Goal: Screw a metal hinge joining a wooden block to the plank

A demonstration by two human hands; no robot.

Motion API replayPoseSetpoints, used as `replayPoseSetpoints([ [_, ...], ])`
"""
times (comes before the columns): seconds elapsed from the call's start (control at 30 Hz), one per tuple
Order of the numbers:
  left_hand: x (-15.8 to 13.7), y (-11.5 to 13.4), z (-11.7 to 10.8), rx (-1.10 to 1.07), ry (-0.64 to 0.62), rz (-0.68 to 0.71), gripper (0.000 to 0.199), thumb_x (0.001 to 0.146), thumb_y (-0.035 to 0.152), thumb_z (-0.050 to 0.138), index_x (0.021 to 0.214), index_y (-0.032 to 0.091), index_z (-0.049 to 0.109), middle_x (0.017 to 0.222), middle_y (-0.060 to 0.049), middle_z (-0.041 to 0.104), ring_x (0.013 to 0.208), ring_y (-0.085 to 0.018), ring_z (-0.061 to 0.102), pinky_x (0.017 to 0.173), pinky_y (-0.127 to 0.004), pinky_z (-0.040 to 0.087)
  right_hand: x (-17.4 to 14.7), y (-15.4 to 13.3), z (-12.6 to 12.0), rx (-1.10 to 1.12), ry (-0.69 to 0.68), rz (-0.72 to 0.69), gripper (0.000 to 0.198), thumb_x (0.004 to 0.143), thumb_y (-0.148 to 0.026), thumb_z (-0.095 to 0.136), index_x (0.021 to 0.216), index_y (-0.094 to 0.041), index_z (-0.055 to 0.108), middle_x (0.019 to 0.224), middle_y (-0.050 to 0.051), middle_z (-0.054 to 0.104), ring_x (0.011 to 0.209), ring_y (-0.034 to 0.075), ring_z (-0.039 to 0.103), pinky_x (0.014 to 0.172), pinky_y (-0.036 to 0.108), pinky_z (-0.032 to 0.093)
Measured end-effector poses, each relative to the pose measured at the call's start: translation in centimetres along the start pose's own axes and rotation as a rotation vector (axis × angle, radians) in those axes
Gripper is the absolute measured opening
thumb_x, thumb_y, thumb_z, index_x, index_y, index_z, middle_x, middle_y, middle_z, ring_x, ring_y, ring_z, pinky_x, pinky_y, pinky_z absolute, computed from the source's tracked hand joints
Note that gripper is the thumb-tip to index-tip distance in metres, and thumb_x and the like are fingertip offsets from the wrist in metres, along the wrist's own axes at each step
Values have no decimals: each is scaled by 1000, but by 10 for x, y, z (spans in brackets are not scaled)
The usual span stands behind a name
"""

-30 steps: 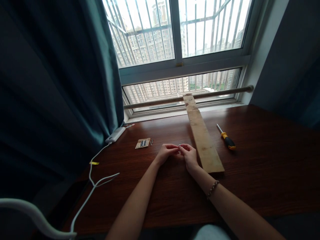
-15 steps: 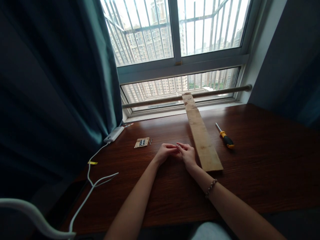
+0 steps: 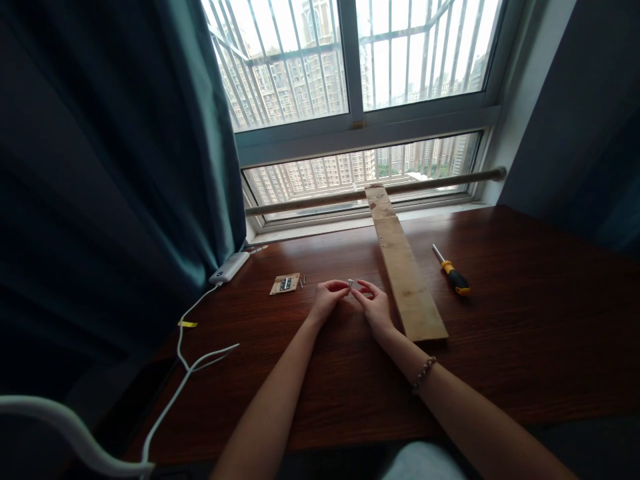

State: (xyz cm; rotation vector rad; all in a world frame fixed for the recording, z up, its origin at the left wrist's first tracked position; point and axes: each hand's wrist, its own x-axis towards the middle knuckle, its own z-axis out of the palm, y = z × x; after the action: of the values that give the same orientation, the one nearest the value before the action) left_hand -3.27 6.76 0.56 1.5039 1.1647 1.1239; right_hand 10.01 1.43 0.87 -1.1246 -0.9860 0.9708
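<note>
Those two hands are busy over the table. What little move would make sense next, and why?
I'd probably settle the small screw into the right hand alone. It shows between that hand and the left hand, too small to tell which grips it. The right hand is nearer the wooden board, and the screwdriver lies beyond the board on that side.

A bright barred window (image 3: 356, 73) stands beyond the reddish-brown table (image 3: 525, 320), a dark blue curtain (image 3: 200, 147) hanging at left.
</note>
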Motion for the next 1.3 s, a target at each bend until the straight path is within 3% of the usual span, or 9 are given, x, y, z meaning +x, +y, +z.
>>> replayPoseSetpoints([
  [0.17,12,-17,-27,435,447,4,16,63,27,63,72,16,68,73,-7,67,68,-18,60,69,-28,44,2,6,1,-54,12,-13,41,62,-41,64,91,-12,64,72,4,60,59,13,52,56,25,41],
  [0.37,13,-15,-50,813,624,-270,17,65,31,59,77,23,68,84,-6,67,80,-24,59,68,-33,43,3,10,2,-61,-3,-3,37,62,-43,64,83,-12,65,70,5,60,60,15,52,56,26,41],
  [0.7,16,-14,-52,894,610,-344,20,69,37,56,82,26,67,90,-6,67,83,-27,59,65,-36,43,3,12,3,-90,-19,-33,36,63,-45,62,79,-13,65,70,6,63,61,16,54,55,26,43],
  [1.0,15,-17,-53,927,599,-285,13,71,31,57,79,22,62,81,-4,66,77,-22,59,63,-31,41,3,13,2,-99,-30,-32,37,64,-46,62,80,-13,65,72,7,64,61,16,55,55,27,43],
  [1.17,11,-16,-49,1062,611,-168,15,74,30,54,83,22,61,92,-6,64,78,-21,58,63,-29,40,4,13,2,-97,-34,-44,37,64,-46,62,78,-13,65,73,8,65,62,17,56,55,27,43],
  [1.3,10,-18,-49,1099,577,-165,19,77,30,47,83,23,64,91,-7,63,78,-21,57,61,-29,40,4,12,3,-93,-35,-39,36,64,-46,62,77,-13,65,71,7,64,62,16,56,55,27,43],
])
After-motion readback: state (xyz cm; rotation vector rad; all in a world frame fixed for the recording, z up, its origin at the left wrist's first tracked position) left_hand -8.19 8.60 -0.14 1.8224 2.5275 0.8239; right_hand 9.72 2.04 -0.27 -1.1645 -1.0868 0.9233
